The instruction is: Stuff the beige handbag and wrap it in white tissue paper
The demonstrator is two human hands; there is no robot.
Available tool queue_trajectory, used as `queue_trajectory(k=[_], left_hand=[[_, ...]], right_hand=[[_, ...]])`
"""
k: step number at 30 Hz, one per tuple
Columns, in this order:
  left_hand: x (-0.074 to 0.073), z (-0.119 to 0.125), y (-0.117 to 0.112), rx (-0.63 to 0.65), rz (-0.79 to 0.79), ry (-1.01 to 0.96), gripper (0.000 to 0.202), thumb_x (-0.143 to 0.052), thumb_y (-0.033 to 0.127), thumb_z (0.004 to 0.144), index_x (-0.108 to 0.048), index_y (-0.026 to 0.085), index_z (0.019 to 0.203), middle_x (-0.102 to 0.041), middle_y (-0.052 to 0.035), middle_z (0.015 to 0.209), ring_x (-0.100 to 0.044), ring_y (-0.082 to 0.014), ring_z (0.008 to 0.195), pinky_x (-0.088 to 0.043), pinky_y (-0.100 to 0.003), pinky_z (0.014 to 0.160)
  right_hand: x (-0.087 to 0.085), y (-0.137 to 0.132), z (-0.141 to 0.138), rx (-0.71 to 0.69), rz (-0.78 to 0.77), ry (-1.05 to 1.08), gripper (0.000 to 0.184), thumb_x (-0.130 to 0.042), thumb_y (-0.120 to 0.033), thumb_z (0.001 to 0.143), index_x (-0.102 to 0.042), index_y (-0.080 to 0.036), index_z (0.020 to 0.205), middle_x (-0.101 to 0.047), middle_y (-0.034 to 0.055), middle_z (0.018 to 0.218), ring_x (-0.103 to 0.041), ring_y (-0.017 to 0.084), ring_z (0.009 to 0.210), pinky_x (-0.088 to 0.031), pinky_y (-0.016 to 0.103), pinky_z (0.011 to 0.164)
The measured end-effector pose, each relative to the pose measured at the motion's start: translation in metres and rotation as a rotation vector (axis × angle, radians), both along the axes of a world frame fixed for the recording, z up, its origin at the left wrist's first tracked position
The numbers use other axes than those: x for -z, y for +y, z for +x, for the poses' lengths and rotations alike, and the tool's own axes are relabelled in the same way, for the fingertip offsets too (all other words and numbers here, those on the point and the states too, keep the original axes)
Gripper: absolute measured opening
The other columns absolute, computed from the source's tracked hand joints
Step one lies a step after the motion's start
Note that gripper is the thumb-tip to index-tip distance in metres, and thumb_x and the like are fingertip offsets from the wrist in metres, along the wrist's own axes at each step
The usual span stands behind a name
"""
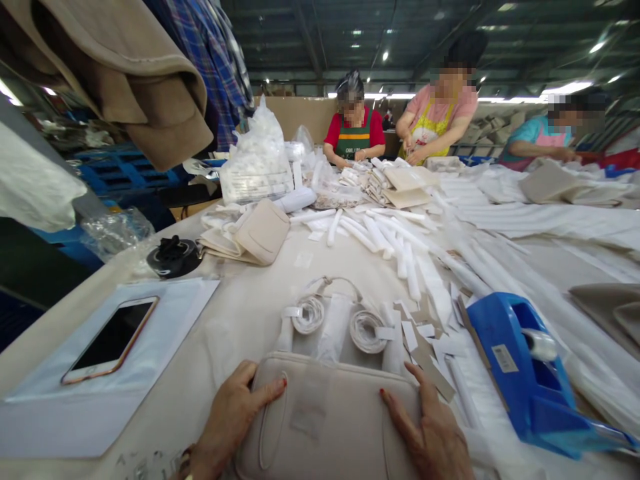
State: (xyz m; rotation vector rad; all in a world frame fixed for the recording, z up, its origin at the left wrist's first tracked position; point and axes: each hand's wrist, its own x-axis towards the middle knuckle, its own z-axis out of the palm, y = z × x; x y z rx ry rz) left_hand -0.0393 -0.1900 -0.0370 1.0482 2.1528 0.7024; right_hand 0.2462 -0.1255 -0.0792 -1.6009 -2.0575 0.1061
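Note:
A beige handbag (340,413) lies in front of me at the table's near edge, its lower part cut off by the frame. My left hand (240,407) grips its left side, thumb on the upper face and the other fingers partly hidden. On the opposite side my right hand (425,420) holds the bag, with thumb and fingers spread over its edge. Just beyond the bag's top edge are two wrapped strap coils, a left coil (309,316) and a right coil (369,332), with white tabs. Between them lies a white-wrapped piece (334,327).
A blue tape dispenser (515,360) stands at right beside paper scraps. At left a phone (113,340) rests on white sheets (65,427). Farther off are a black round object (174,257), another beige bag piece (263,230) and white rolls (375,233). Several people work across the table.

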Motion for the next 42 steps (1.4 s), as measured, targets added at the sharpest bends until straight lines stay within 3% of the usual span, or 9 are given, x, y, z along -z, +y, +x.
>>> queue_trajectory(k=[4,7,9,11,13,18,33,38,42], left_hand=[[-0.007,-0.003,0.004,0.032,0.038,-0.003,0.055,-0.056,0.061,0.060,-0.056,0.015,0.090,-0.058,-0.0072,0.092,-0.057,-0.0270,0.087,-0.046,-0.039,0.079],[-0.002,-0.003,0.002,0.024,0.186,0.114,0.078,-0.062,0.048,0.063,-0.039,0.011,0.128,-0.053,-0.0138,0.116,-0.055,-0.0288,0.100,-0.046,-0.045,0.087],[0.001,-0.003,0.000,0.189,0.387,0.410,0.071,-0.060,0.036,0.072,-0.033,0.019,0.136,-0.047,-0.0135,0.125,-0.051,-0.0295,0.109,-0.044,-0.048,0.089],[0.002,-0.001,-0.001,0.433,0.607,0.734,0.052,-0.053,0.021,0.081,-0.042,0.026,0.131,-0.045,-0.0117,0.128,-0.046,-0.0291,0.114,-0.041,-0.048,0.090],[-0.001,0.001,0.000,0.631,0.763,0.933,0.040,-0.046,0.011,0.083,-0.054,0.023,0.120,-0.046,-0.0123,0.124,-0.045,-0.0278,0.113,-0.040,-0.046,0.089],[-0.004,0.003,0.004,0.900,0.859,0.907,0.046,-0.034,-0.001,0.078,-0.053,0.011,0.119,-0.054,-0.0125,0.113,-0.045,-0.0218,0.108,-0.041,-0.038,0.090],[0.011,0.004,0.005,0.814,0.893,0.849,0.045,-0.032,0.005,0.082,-0.052,0.012,0.123,-0.058,-0.0110,0.111,-0.045,-0.0212,0.110,-0.041,-0.036,0.093],[0.013,0.003,0.003,0.803,0.877,0.867,0.044,-0.034,0.010,0.084,-0.051,0.012,0.124,-0.059,-0.0110,0.112,-0.047,-0.0216,0.111,-0.041,-0.036,0.094],[0.011,0.003,0.003,0.799,0.860,0.890,0.042,-0.033,0.013,0.085,-0.052,0.011,0.123,-0.060,-0.0103,0.112,-0.047,-0.0212,0.110,-0.039,-0.035,0.097]], right_hand=[[-0.001,0.002,-0.004,-0.048,0.240,-0.083,0.056,-0.030,-0.057,0.091,-0.046,-0.014,0.123,-0.070,0.0145,0.102,-0.070,0.024,0.074,-0.057,0.036,0.059],[0.002,0.003,-0.003,-0.088,0.363,-0.103,0.053,-0.035,-0.054,0.091,-0.047,-0.012,0.122,-0.066,0.0156,0.106,-0.066,0.025,0.086,-0.054,0.036,0.064],[0.001,0.004,-0.002,-0.116,0.451,-0.138,0.048,-0.041,-0.050,0.090,-0.051,-0.013,0.119,-0.063,0.0161,0.106,-0.062,0.028,0.091,-0.050,0.038,0.069],[-0.003,0.004,-0.003,-0.169,0.531,-0.169,0.037,-0.047,-0.040,0.089,-0.055,-0.015,0.116,-0.062,0.0148,0.105,-0.059,0.029,0.093,-0.044,0.041,0.076],[-0.011,0.004,-0.006,-0.287,0.558,-0.169,0.027,-0.043,-0.025,0.091,-0.058,-0.018,0.113,-0.063,0.0111,0.103,-0.056,0.026,0.096,-0.039,0.040,0.082],[-0.032,0.007,-0.027,-0.623,0.556,-0.100,0.037,-0.027,-0.009,0.091,-0.059,-0.011,0.110,-0.066,0.0079,0.093,-0.056,0.018,0.086,-0.039,0.032,0.080],[-0.015,0.028,-0.092,-0.354,0.334,0.083,0.048,-0.039,0.000,0.080,-0.058,-0.024,0.117,-0.055,0.0076,0.095,-0.059,0.016,0.077,-0.053,0.026,0.067],[-0.029,0.025,-0.095,-0.408,0.431,0.231,0.030,-0.041,-0.009,0.086,-0.067,-0.023,0.093,-0.058,0.0065,0.091,-0.058,0.014,0.077,-0.051,0.023,0.066],[-0.032,0.028,-0.087,-0.552,0.488,0.216,0.028,-0.040,-0.010,0.088,-0.065,-0.022,0.094,-0.067,0.0036,0.094,-0.060,0.017,0.094,-0.048,0.032,0.086]])
